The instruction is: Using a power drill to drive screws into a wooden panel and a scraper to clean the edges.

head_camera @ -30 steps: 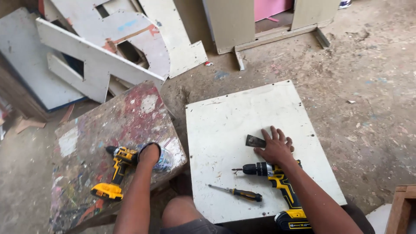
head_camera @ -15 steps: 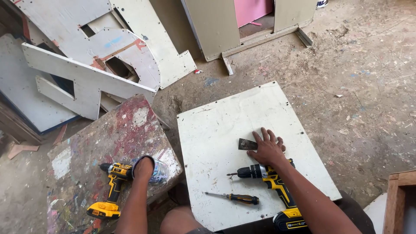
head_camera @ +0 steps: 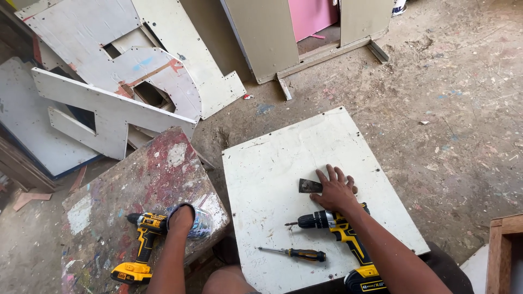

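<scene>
My right hand lies flat, fingers spread, on a white board, covering the handle of a small metal scraper whose blade points left. A yellow and black drill lies on the board just under that wrist, bit pointing left. A screwdriver lies nearer me on the board. My left hand reaches down into a clear plastic container on a paint-stained bench. A second yellow drill lies on the bench beside that hand.
Stacked white cut-out panels lie on the ground at the upper left. A beige cabinet frame with a pink back stands at the top. A wooden frame corner shows at the lower right. The ground around is dirt.
The view has shifted, so the board and bench sit lower and more central. Both hands stay where they were, on the scraper and in the container.
</scene>
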